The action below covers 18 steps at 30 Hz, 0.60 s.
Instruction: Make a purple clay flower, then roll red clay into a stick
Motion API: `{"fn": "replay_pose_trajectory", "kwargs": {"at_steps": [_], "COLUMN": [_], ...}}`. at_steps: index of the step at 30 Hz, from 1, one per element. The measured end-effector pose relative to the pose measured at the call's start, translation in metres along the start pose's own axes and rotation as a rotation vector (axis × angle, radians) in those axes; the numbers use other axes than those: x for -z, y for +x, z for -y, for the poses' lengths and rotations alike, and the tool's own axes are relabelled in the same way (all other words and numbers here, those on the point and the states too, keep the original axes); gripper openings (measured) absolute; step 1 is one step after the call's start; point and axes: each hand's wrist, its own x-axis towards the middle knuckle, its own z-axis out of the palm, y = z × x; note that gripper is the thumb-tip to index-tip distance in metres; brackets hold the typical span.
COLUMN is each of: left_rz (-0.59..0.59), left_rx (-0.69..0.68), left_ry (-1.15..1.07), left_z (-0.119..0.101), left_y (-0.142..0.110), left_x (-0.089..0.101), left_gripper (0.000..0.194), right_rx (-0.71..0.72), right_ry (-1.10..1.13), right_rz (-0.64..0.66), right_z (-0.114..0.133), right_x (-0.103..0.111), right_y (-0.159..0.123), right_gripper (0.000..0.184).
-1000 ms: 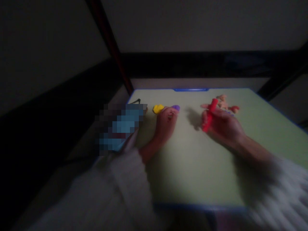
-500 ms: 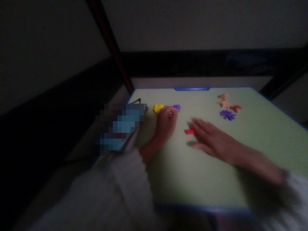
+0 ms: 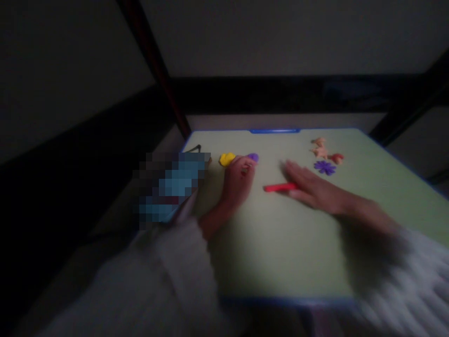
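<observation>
My right hand (image 3: 308,188) is open, its fingers stretched out and somewhat blurred. It lies across one end of a thin red roll of modelling clay (image 3: 277,187); the roll's left part sticks out on the table. My left hand (image 3: 239,177) rests to the left of the roll with its fingers curled in. Whether something is inside those fingers is hidden. Just behind the left hand are a yellow lump of clay (image 3: 226,159) and a purple lump of clay (image 3: 253,157), both partly covered by it.
At the right back of the pale table (image 3: 280,262) lie a purple flower-shaped piece (image 3: 325,167), a red-capped piece (image 3: 337,158) and peach-coloured shaped pieces (image 3: 319,151). A blurred-out blue object (image 3: 178,182) stands at the left edge. A blue clip (image 3: 274,131) marks the far edge.
My right hand has shifted back along the table, and more of the red roll shows, now longer to the left of the fingers. The left hand keeps its place beside the lumps.
</observation>
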Motion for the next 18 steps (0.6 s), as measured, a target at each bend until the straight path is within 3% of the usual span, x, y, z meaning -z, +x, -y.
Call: {"fn": "replay_pose_trajectory", "kwargs": {"at_steps": [4, 9, 11, 15, 18], "left_rz": [0.025, 0.17, 0.276, 0.619, 0.786], "left_rx": [-0.006, -0.039, -0.098, -0.305, -0.426], "left_ry": [0.019, 0.165, 0.212, 0.411, 0.551], "left_z": [-0.001, -0.008, -0.014, -0.026, -0.028], "left_y": [-0.001, -0.011, -0.018, -0.032, -0.036], "left_x": [0.0, -0.004, -0.007, -0.01, -0.01], "left_gripper": [0.013, 0.012, 0.02, 0.057, 0.07], "right_rx": [0.005, -0.059, -0.115, -0.241, -0.274], "right_ry": [0.012, 0.085, 0.222, 0.504, 0.582], "right_rz": [0.079, -0.048, -0.117, -0.453, -0.555], "right_z": [0.01, 0.009, 0.004, -0.01, -0.02], "right_x": [-0.003, -0.002, 0.005, 0.023, 0.027], "right_y": [-0.01, -0.002, 0.001, 0.0, -0.001], "right_gripper": [0.078, 0.082, 0.08, 0.065, 0.059]}}
